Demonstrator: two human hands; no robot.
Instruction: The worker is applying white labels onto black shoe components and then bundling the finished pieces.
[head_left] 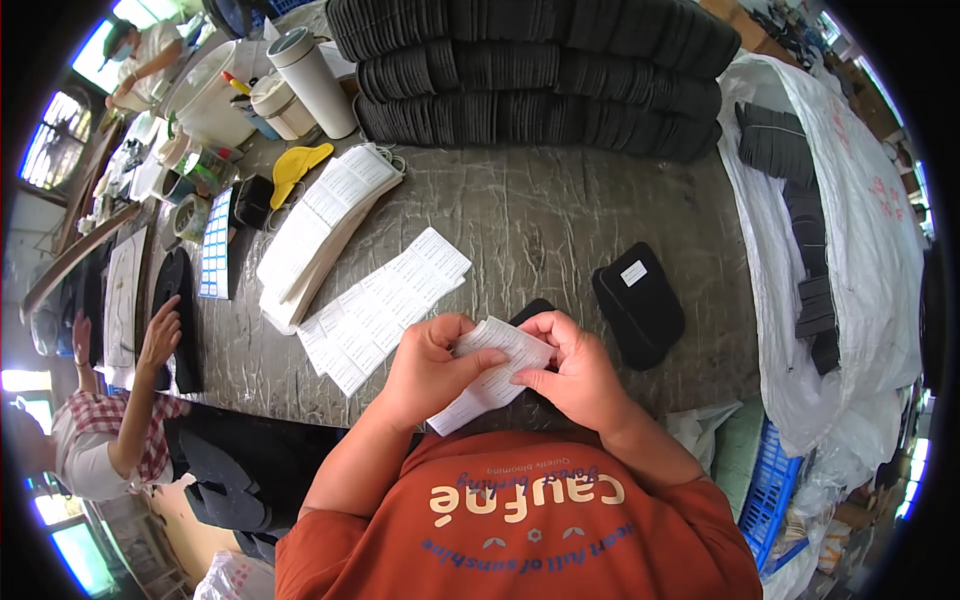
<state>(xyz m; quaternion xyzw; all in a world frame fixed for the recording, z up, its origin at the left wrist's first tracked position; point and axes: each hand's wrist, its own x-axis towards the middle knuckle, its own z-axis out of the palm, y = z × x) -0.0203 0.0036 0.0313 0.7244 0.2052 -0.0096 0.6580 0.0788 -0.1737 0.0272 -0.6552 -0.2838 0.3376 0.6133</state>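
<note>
Close to my body, a folded white sheet of printed labels point(497, 362) is held between both hands. My left hand point(437, 368) pinches its left side, with the thumb lying across the sheet. On the other side, my right hand point(572, 365) grips the right edge between thumb and fingers. Beneath the hands a black pad point(533, 310) shows in part; the rest is hidden. To the right lie black pads point(645, 310), overlapping, the top one bearing a small white label point(633, 273). Left of my hands, more label sheets point(385, 305) are spread flat.
A thick stack of label sheets point(330, 225) lies beyond, near a yellow piece point(298, 172) and a white tumbler point(312, 85). Black pads are piled in rows point(540, 75) at the back. A white sack point(850, 250) stands right. At left, a co-worker in a checked garment point(110, 435) reaches out.
</note>
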